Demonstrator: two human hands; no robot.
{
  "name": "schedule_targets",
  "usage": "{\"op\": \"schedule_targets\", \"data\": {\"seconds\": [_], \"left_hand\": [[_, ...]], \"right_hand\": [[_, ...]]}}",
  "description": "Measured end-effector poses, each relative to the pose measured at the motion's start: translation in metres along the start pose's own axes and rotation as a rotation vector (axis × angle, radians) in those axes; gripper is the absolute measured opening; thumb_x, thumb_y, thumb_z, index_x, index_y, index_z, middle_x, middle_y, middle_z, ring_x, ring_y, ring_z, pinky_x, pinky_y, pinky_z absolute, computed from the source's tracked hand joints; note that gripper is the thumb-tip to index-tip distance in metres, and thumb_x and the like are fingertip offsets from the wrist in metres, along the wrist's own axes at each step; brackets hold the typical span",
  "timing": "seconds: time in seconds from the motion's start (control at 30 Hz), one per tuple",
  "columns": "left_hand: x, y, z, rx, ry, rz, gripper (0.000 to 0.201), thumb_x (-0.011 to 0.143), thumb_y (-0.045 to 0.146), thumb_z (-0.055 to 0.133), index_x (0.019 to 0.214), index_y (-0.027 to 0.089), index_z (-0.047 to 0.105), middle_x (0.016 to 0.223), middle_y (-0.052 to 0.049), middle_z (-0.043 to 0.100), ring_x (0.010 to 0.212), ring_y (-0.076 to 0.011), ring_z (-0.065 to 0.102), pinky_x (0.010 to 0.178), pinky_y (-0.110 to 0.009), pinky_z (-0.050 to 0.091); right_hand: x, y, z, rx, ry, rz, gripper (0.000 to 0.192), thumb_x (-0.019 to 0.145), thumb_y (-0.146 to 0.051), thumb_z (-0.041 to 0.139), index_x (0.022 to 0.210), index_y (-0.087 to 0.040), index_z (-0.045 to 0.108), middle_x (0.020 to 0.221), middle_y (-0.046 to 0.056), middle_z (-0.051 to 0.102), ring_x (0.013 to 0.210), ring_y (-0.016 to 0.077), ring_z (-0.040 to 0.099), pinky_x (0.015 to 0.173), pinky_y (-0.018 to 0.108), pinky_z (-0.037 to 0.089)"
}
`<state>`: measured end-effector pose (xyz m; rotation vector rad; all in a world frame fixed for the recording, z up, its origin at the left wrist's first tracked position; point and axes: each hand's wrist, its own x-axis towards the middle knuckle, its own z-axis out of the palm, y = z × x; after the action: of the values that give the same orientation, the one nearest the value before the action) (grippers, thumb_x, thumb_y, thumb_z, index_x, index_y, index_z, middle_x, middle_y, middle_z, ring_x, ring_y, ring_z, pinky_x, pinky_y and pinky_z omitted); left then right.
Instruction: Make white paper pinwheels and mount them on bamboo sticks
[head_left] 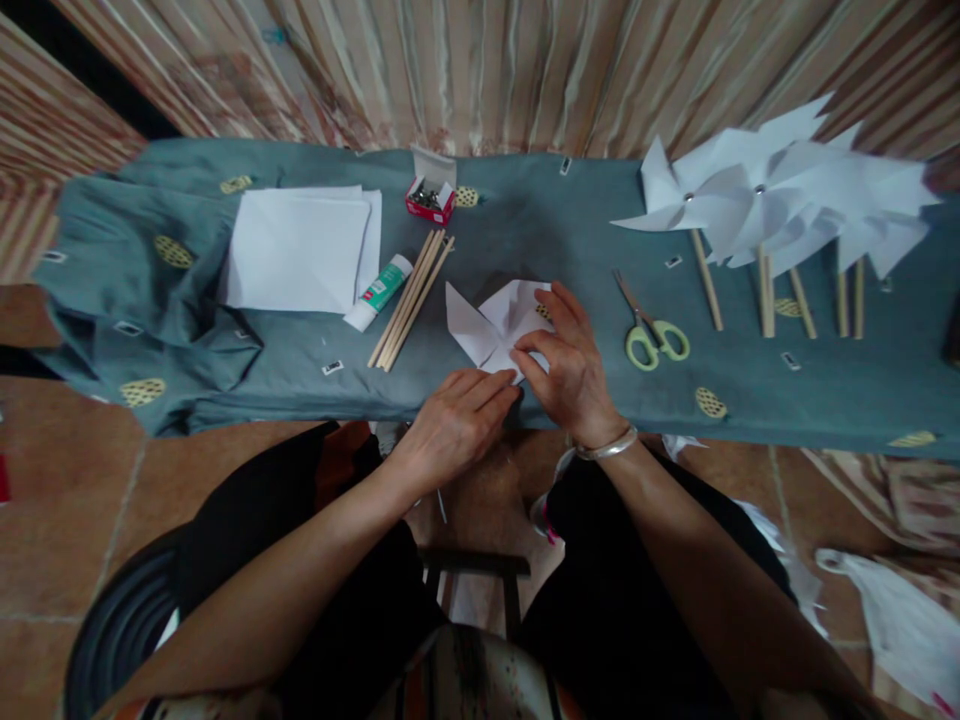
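You have a white paper pinwheel (499, 325) lying flat on the grey-green cloth, near the table's front edge and between the bundle of sticks and the scissors. Its folded blades fan out in pointed triangles, the left one sticking out clear and sharp. The near corner sits under your fingertips, and your right hand covers part of its right side, so that portion is hidden.

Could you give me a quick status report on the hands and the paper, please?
Left hand and right hand both pressing the folded white paper on the cloth-covered table. Scissors lie to the right, sticks to the left, both apart from the paper.
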<state>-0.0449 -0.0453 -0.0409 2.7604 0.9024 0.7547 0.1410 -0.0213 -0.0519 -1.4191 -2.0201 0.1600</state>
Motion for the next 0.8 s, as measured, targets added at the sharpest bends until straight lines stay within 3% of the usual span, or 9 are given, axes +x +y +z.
{"op": "schedule_targets", "data": {"seconds": [0.6,0.8], "left_hand": [[0.001,0.0016,-0.0011,-0.021,-0.039,-0.016,0.024,0.095,0.017,0.047,0.113,0.011,0.062,0.112,-0.012,0.07,0.101,-0.0217,0.063,0.089,-0.038,0.053],[0.0016,0.0019,-0.0017,-0.025,-0.071,-0.021,0.025,0.096,0.017,0.046,0.113,0.011,0.062,0.11,-0.013,0.07,0.101,-0.0218,0.062,0.088,-0.038,0.052]], "right_hand": [[-0.0027,0.0028,0.0011,0.045,-0.028,0.022,0.013,0.09,-0.03,0.056,0.089,-0.024,0.067,0.147,0.003,0.047,0.144,0.0324,0.033,0.115,0.056,0.034],[-0.0028,0.0011,-0.0008,0.023,-0.035,0.026,0.013,0.089,-0.03,0.057,0.086,-0.023,0.068,0.147,0.007,0.048,0.143,0.0308,0.034,0.115,0.054,0.035]]}}
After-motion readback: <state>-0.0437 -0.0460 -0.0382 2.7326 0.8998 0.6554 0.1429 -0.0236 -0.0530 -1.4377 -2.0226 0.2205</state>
